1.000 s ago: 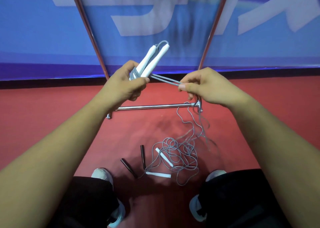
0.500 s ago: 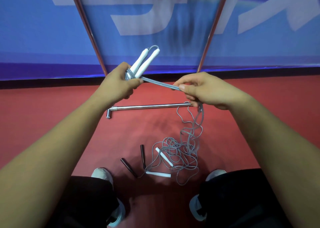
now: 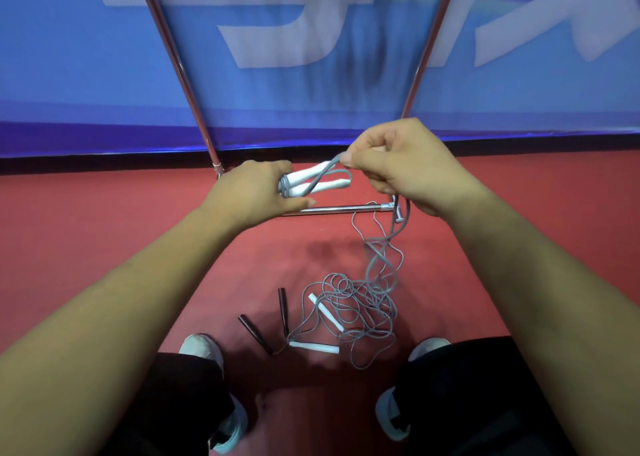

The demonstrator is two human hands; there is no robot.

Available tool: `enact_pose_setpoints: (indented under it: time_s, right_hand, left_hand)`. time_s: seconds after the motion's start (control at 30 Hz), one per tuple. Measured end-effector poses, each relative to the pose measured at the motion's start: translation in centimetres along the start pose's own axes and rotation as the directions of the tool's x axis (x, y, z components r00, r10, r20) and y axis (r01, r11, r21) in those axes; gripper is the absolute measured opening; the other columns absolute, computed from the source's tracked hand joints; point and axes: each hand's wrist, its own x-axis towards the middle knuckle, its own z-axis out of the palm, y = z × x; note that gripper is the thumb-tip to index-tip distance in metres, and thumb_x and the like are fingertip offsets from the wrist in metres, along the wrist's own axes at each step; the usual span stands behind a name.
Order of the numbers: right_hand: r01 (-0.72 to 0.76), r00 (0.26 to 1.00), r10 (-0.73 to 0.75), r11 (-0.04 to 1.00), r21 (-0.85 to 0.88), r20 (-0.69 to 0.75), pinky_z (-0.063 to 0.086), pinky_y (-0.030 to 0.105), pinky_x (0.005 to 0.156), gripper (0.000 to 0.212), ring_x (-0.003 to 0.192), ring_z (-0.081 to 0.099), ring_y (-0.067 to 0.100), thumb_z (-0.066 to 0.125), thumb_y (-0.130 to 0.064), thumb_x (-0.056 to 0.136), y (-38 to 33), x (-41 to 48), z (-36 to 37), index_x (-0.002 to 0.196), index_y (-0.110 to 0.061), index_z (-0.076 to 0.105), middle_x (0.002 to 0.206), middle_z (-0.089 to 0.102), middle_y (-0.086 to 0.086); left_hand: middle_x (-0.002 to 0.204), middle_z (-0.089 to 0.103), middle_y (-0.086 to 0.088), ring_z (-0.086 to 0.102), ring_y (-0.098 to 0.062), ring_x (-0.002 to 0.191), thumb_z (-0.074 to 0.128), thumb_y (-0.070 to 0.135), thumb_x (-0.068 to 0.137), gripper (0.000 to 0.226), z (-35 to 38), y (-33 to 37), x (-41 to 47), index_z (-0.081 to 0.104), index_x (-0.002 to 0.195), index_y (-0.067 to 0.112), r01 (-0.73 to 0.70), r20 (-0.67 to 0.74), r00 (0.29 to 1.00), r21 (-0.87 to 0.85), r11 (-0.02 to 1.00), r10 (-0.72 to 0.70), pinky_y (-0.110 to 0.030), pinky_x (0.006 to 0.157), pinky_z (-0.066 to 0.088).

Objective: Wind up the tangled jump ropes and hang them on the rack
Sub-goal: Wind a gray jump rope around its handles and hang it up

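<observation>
My left hand [image 3: 254, 191] grips two white jump-rope handles [image 3: 313, 180] side by side, pointing right, with grey cord coiled round their near ends. My right hand [image 3: 401, 165] pinches the grey cord [image 3: 330, 166] just above the handles; the cord runs on through that hand and hangs down to the floor. A tangled pile of grey rope [image 3: 356, 312] lies on the red floor below, with two more white handles [image 3: 325, 312] and two dark handles [image 3: 283, 308] in it. The chrome rack [image 3: 341, 208] stands behind my hands, its low bar lying crosswise.
Two slanted chrome rack poles [image 3: 180, 71] rise against a blue banner wall. My shoes [image 3: 202, 348] and dark trouser legs flank the rope pile on the red floor [image 3: 104, 234].
My left hand has dropped and turned, so the handles now point right instead of up. My right hand has risen and moved left, carrying the cord over the handles.
</observation>
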Motion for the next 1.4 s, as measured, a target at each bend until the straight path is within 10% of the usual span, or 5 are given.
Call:
enact_pose_setpoints:
  time_s: [0.17, 0.33, 0.73, 1.17, 1.4]
  right_hand:
    - [0.095, 0.98, -0.117, 0.985, -0.141, -0.161, 0.036, 0.024, 0.051, 0.015, 0.049, 0.043, 0.01, 0.076, -0.022, 0.084, 0.1, 0.3, -1.1, 0.076, -0.009, 0.073, 0.053, 0.055, 0.001]
    - [0.114, 0.969, -0.143, 0.982, -0.15, -0.203, 0.041, 0.019, 0.052, 0.014, 0.047, 0.049, 0.003, 0.081, -0.017, 0.081, 1.3, 1.4, -2.1, 0.085, -0.007, 0.071, 0.05, 0.058, -0.009]
    - [0.029, 0.997, -0.018, 0.986, -0.163, 0.071, 0.047, 0.03, 0.063, 0.022, 0.058, 0.055, 0.015, 0.064, -0.025, 0.096, 2.4, 1.5, -2.1, 0.083, -0.009, 0.07, 0.062, 0.058, 0.006]
    - [0.002, 0.993, 0.03, 0.964, -0.265, 0.116, 0.041, 0.036, 0.062, 0.009, 0.053, 0.058, 0.015, 0.071, -0.023, 0.091, 2.3, 0.7, -2.8, 0.089, -0.013, 0.071, 0.059, 0.057, 0.002]
    - [0.059, 0.989, -0.01, 0.942, -0.33, 0.148, 0.031, 0.022, 0.046, 0.009, 0.047, 0.033, 0.012, 0.074, -0.021, 0.087, 0.7, -0.1, -2.4, 0.091, -0.014, 0.069, 0.05, 0.041, -0.004]
  left_hand:
    - [0.062, 0.051, 0.003, 0.048, -0.02, 0.061, 0.067, 0.049, 0.087, 0.032, -0.3, 0.2, -0.4, 0.05, 0.079, 0.024, -0.218, 0.188, 0.95, -0.175, 0.96, 0.25, -0.028, 0.053, 0.033]
    - [0.068, 0.067, -0.01, 0.045, -0.021, 0.048, 0.06, 0.031, 0.089, 0.026, -1.0, 1.4, -1.9, 0.046, 0.097, 0.01, -0.074, 0.264, 0.901, -0.689, 0.721, 0.344, -0.024, 0.047, 0.036]
    - [0.077, 0.063, -0.026, 0.041, -0.019, 0.039, 0.057, 0.016, 0.089, 0.036, -1.8, 2.7, -1.9, 0.043, 0.122, 0.021, 0.023, 0.039, 0.99, -0.992, 0.124, 0.136, -0.022, 0.043, 0.028]
    - [0.071, 0.054, -0.02, 0.032, -0.013, 0.04, 0.034, 0.009, 0.093, 0.012, -2.6, 1.2, -0.6, 0.032, 0.086, 0.019, -0.029, -0.024, 0.995, -0.998, -0.055, -0.095, -0.019, 0.042, 0.022]
    - [0.089, 0.07, -0.023, 0.055, -0.024, 0.054, 0.058, 0.007, 0.097, 0.009, -2.7, 0.2, -0.4, 0.053, 0.101, 0.014, 0.176, 0.139, 0.973, -0.965, 0.196, -0.185, -0.026, 0.052, 0.04]
